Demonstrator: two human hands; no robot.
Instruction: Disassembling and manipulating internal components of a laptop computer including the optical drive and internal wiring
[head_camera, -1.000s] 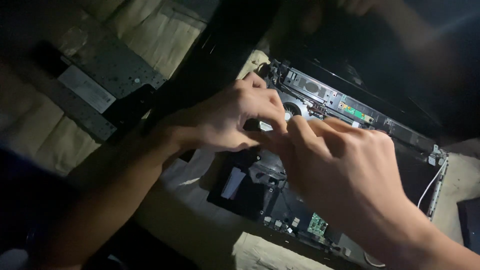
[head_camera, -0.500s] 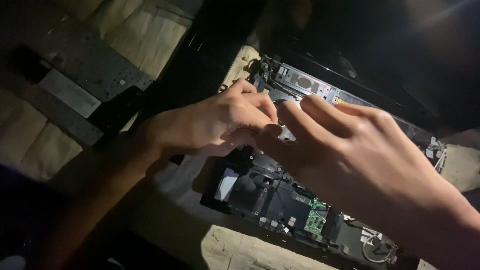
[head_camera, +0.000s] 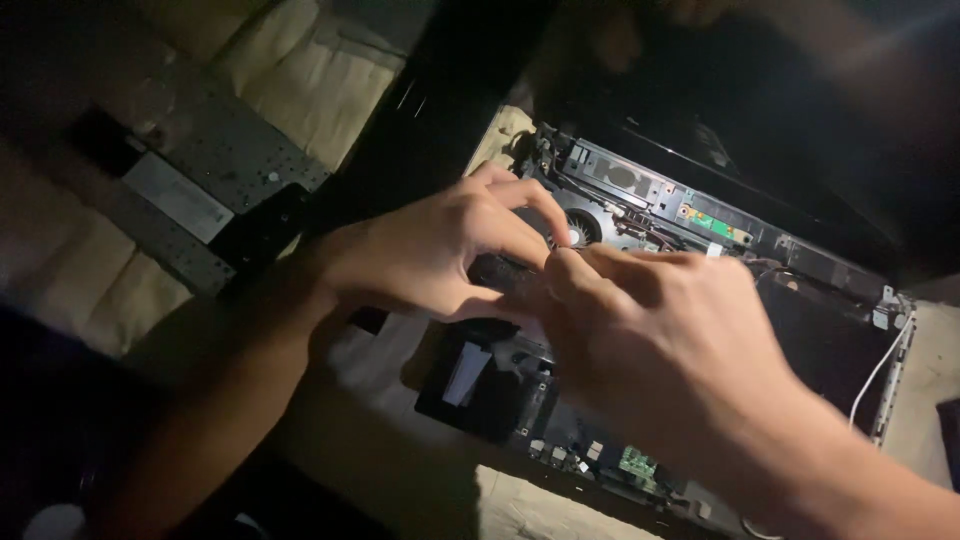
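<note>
Over the opened laptop (head_camera: 700, 330) we bring both hands together, left hand (head_camera: 430, 255) and right hand (head_camera: 660, 350) touching at the fingertips, pinching a small dark part (head_camera: 500, 272) between them just beside the fan (head_camera: 580, 228). Left of our hands lies a grey metal plate (head_camera: 200, 190).

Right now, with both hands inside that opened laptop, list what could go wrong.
1. Both hands, left and right, pinch a small dark part beside the round cooling fan; a slip could strain the thin wires there.
2. The dim light hides small parts, so something could be missed.
3. The loose white cable at the black laptop chassis edge might snag a wrist.
</note>
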